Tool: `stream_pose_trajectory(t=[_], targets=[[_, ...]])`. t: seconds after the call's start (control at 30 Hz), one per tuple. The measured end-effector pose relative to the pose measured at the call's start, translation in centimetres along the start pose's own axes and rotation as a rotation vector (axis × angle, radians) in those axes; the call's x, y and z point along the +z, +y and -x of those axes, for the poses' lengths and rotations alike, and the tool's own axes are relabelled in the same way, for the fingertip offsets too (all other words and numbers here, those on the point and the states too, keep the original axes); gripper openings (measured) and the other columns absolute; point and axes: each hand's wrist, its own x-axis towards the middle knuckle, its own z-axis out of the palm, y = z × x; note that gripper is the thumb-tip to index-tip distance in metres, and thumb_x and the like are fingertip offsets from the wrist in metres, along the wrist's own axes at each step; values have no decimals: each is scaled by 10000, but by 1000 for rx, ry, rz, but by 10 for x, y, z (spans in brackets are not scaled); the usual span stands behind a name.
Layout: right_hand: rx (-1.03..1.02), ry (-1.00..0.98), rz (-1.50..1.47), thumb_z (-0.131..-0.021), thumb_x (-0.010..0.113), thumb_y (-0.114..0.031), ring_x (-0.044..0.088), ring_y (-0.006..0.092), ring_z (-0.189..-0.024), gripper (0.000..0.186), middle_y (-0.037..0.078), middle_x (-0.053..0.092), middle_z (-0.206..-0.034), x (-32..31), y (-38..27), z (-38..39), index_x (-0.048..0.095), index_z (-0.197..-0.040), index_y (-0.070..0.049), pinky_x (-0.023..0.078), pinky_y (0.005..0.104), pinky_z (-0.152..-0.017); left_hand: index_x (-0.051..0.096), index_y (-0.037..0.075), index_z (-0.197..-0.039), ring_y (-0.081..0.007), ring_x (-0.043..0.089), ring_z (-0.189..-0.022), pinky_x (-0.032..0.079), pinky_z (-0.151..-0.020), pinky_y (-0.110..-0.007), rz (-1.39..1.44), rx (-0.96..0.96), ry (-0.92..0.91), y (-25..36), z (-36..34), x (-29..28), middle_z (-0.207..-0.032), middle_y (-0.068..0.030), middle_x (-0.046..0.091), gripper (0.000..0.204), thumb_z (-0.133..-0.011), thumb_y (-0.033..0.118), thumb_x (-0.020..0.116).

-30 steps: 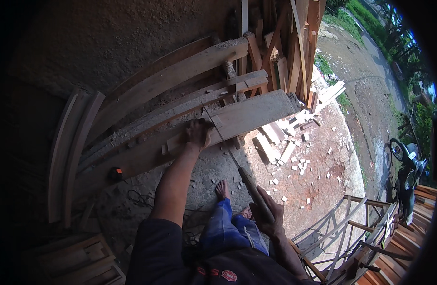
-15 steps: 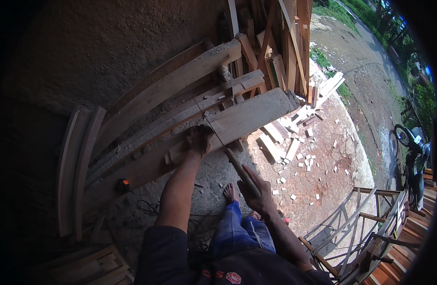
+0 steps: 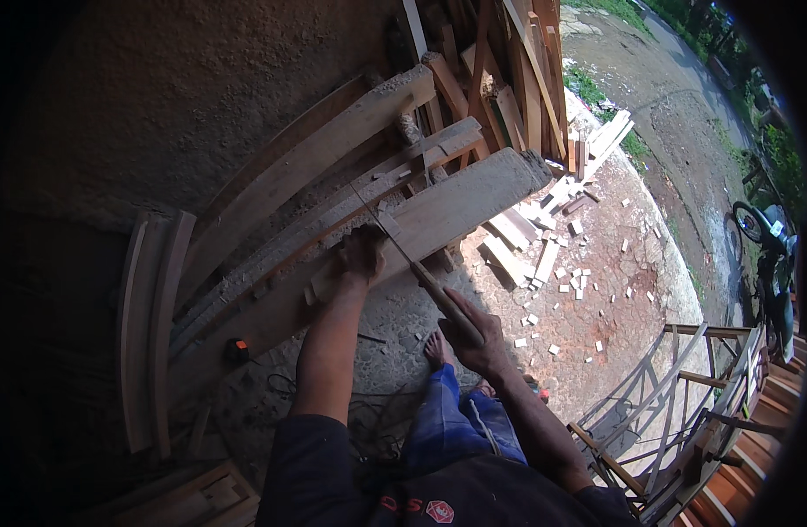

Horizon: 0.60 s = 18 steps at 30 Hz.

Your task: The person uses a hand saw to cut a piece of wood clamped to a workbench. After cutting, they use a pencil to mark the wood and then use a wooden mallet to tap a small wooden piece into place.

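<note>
1. Rough concrete wall (image 3: 158,114) fills upper left; long timbers lean along it, curved wooden pieces (image 3: 149,325) to the left.
2. Wide plank (image 3: 456,206) lies slanted across the stack, far end toward the offcut pile.
3. Ground: reddish paving (image 3: 614,299) w/ small wood offcuts (image 3: 544,263) scattered; wooden frames at lower right, parked motorbike (image 3: 768,255) at right edge.
4. Left hand (image 3: 360,256) is pressed down on plank's near part, fingers curled over its edge.
5. Right hand (image 3: 475,338) is closed round the handle of a hand saw (image 3: 402,250); blade runs up-left across the plank, just beside left hand.
6. Bare foot (image 3: 434,350) on ground below the plank.
</note>
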Motion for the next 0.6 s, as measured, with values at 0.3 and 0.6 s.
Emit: stream_pose_trajectory(t=[0.3,0.6], targets=[[-35,119,111,-870,766,-138,733,312,-1070,617,191,704,-1246,-3,34,64,547,-1444,-70,575,365,-874,601,130,-1216,-352,577,-1204,569,-915,-527,135,-7,-59,49,32,-50,-1284,-141,559,355,-887,240,675],[-23,48,227,-849,770,-107,768,268,-905,613,137,751,-1139,-62,-15,126,567,-1427,-73,593,350,-807,567,90,-1269,-363,539,-1242,531,-964,-552,78,-24,95,40,39,-14,-1309,-133,539,482,-853,281,718]])
